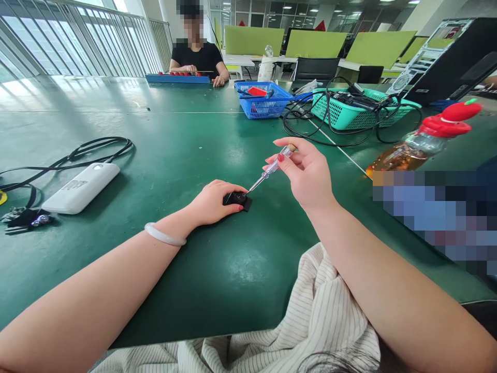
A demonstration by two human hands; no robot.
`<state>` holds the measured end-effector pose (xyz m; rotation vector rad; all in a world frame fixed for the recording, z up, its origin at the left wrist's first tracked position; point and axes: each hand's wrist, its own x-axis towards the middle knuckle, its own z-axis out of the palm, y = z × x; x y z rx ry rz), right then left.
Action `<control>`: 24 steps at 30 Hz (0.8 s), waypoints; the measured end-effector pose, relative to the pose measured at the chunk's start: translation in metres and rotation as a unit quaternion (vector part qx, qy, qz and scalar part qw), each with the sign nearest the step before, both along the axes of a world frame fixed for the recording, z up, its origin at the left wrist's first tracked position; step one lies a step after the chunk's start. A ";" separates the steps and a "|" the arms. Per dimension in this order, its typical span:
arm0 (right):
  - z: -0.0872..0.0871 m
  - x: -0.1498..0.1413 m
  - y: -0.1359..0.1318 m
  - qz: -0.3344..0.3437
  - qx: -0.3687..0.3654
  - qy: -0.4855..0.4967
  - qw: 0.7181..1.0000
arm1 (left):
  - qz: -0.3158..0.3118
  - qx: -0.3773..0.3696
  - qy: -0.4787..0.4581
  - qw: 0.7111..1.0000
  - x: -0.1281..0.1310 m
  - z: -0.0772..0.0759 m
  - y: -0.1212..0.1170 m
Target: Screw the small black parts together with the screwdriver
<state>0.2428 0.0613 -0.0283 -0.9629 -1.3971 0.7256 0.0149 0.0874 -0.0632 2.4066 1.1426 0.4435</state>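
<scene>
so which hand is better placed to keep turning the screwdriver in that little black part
Right. The right hand grips the screwdriver, tip at the small black part. The left hand pins that part to the green table.

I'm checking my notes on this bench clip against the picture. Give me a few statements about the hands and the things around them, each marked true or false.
1. The right hand holds a clear-handled screwdriver. True.
2. The left hand rests on a small black part on the green table. True.
3. The screwdriver's tip points away from the black part. False: it points down at the part, at or very near it.
4. A white power bank lies right of the right hand. False: it lies far left, beyond the left arm.
5. The blue basket stands beside a teal basket. True.
</scene>
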 end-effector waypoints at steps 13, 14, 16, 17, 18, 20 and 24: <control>0.000 0.001 0.000 -0.007 0.001 -0.002 1.000 | 0.001 0.002 -0.001 1.000 0.001 0.001 -0.001; 0.000 0.001 0.000 -0.007 0.000 -0.003 1.000 | 0.000 0.004 -0.001 1.000 0.001 0.001 -0.001; 0.000 0.001 0.001 -0.007 0.001 -0.009 1.000 | -0.001 0.007 -0.002 1.000 0.001 0.000 -0.001; 0.000 0.001 0.001 -0.008 0.002 -0.011 1.000 | -0.001 0.008 -0.002 1.000 0.000 0.000 0.000; 0.000 0.001 0.002 -0.009 0.002 -0.012 1.000 | -0.001 0.008 -0.002 1.000 0.000 0.000 0.000; -0.001 0.001 0.004 -0.014 0.000 -0.010 1.000 | 0.001 0.008 -0.001 1.000 0.000 0.000 0.000; 0.000 0.000 0.006 -0.018 -0.002 0.006 1.000 | 0.000 0.006 0.001 1.000 0.001 0.000 -0.001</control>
